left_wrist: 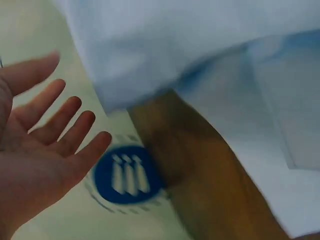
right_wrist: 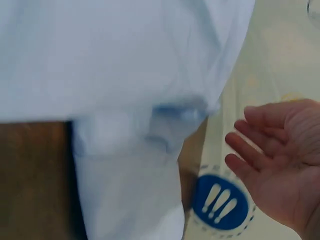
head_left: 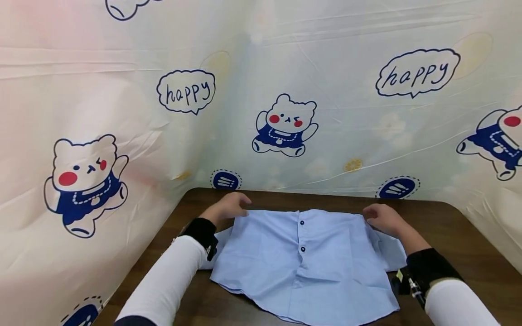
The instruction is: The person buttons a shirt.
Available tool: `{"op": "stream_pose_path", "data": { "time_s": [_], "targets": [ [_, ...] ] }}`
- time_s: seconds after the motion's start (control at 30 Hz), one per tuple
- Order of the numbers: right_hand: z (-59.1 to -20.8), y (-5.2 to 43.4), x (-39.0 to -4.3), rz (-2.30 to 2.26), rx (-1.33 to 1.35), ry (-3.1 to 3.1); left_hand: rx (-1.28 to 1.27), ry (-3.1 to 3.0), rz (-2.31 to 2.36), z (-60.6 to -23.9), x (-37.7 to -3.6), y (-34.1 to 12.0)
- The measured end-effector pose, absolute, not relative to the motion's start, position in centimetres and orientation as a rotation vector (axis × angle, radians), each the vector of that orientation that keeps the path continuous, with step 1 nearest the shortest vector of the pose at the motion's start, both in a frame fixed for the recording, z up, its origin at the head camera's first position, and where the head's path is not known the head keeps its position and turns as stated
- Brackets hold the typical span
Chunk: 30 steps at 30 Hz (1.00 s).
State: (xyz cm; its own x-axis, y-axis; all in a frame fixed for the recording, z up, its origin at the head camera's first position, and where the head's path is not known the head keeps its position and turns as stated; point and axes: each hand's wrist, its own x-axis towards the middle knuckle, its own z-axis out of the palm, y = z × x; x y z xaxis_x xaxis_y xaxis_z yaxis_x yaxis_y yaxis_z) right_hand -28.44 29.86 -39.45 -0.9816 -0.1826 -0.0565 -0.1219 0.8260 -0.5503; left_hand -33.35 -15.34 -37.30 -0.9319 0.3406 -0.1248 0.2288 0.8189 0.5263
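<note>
A light blue button-front shirt (head_left: 269, 267) lies on the table, its curved hem towards me and dark buttons (head_left: 302, 249) down the middle. Beside its far left corner is my left hand (head_left: 229, 207). In the left wrist view the fingers of that hand (left_wrist: 45, 155) are spread and loosely bent, apart from the cloth. My right hand (head_left: 385, 219) is at the far right corner. Seen from the right wrist, this hand (right_wrist: 285, 155) has relaxed fingers with nothing between them. A short sleeve (head_left: 392, 252) sticks out from under the body on the right, another (head_left: 222, 239) on the left.
The dark wooden table (head_left: 432, 222) has rounded far corners. Behind it and along both sides hangs a pale cloth (head_left: 350, 127) printed with bears and the word "happy". Each wrist wears a black band (head_left: 200, 233) with a small device.
</note>
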Motion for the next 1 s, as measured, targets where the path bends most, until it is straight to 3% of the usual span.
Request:
{"op": "stream_pose_path", "data": {
  "time_s": [0.43,0.8,1.0],
  "targets": [
    [-42.9,29.6,-33.0,-0.628,-0.386,2.914,0.445,2.73,0.621,-40.5,-36.3,-16.7],
    [-39.1,28.5,-34.3,-0.196,-0.439,3.54,0.407,3.4,0.265,-38.9,-37.5,-15.8],
    [-37.3,28.8,-33.6,-0.213,-0.845,4.005,0.666,3.755,0.291,-37.3,-37.0,-16.0]
  ]
}}
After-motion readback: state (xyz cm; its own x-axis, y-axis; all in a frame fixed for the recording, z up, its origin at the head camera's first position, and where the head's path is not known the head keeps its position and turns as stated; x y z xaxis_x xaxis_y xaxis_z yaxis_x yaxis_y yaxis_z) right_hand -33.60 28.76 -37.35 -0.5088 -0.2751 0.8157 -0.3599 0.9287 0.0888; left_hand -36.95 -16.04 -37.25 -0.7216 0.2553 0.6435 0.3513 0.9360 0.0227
